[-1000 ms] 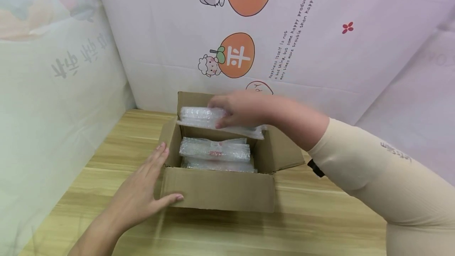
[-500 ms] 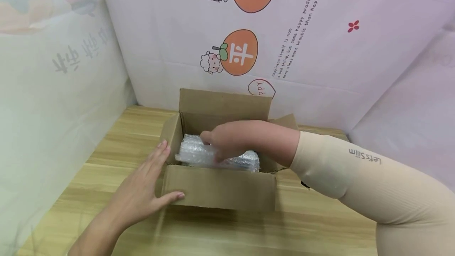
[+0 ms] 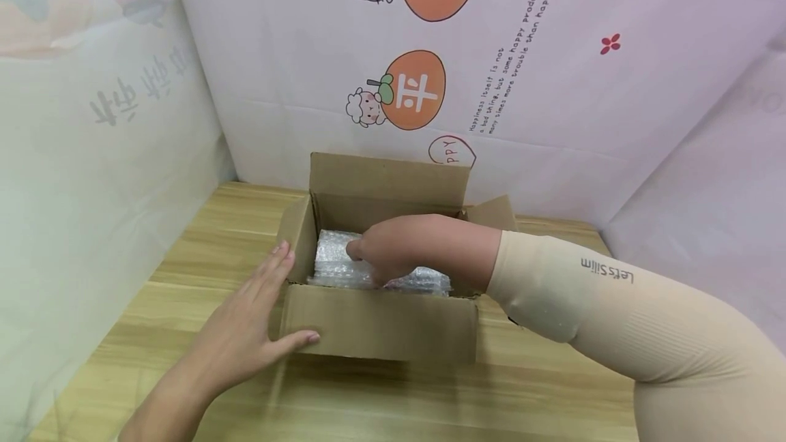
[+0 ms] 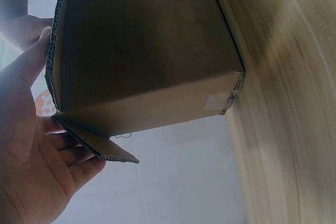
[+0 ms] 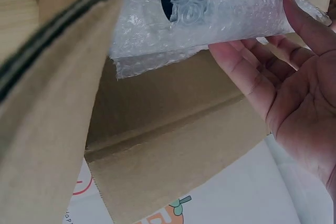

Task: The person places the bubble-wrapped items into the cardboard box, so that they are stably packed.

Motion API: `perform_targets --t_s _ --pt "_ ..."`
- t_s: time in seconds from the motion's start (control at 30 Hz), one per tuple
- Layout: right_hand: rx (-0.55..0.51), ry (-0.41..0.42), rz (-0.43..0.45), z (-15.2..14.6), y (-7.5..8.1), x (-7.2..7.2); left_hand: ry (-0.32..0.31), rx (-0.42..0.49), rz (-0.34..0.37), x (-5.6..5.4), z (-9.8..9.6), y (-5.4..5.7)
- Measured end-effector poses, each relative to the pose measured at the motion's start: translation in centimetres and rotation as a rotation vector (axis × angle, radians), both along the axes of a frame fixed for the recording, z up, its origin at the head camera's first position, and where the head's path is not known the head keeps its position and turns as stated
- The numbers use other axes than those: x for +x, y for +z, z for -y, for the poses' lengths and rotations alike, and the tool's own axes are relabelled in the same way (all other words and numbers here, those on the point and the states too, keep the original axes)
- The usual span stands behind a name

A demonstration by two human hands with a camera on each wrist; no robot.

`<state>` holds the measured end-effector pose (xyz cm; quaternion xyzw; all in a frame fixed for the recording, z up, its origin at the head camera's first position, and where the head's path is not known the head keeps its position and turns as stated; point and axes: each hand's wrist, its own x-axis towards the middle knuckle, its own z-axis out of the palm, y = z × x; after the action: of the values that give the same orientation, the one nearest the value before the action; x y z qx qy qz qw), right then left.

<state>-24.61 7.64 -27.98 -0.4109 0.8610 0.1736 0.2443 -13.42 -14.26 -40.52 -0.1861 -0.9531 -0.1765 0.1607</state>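
A cardboard box stands with its flaps spread on the wooden table. Inside it, my right hand pinches a package wrapped in clear bubble wrap. In the right wrist view, the thumb lies on one side of the bubble-wrapped package and the fingers on the other; a dark round patch shows through the wrap. My left hand rests at the box's front left corner, long fingers along the left flap and thumb against the front flap. The inside bottom of the box is hidden.
The wooden table extends around the box. Behind it hangs a white printed cloth, with another pale cloth on the left. A back flap stands up and a right flap sticks outward.
My right hand has brought the bubble-wrapped package from the back rim forward and down into the box, over the wrapped packages seen there before. The left hand has stayed at the corner.
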Motion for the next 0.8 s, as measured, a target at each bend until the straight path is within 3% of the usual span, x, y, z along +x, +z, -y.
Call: perform_targets --t_s 0.43,0.63,0.8 --pt "-0.048 -0.025 0.004 -0.7 0.0 -0.3 -0.005 -0.002 -0.002 0.0 -0.1 0.1" --pt "-0.2 -0.026 -0.05 -3.2 1.6 0.1 0.0 0.0 0.041 0.1 -0.1 0.5" --pt "-0.397 -0.04 -0.157 -6.5 3.3 1.1 -0.008 -0.004 0.033 0.1 0.0 0.7"
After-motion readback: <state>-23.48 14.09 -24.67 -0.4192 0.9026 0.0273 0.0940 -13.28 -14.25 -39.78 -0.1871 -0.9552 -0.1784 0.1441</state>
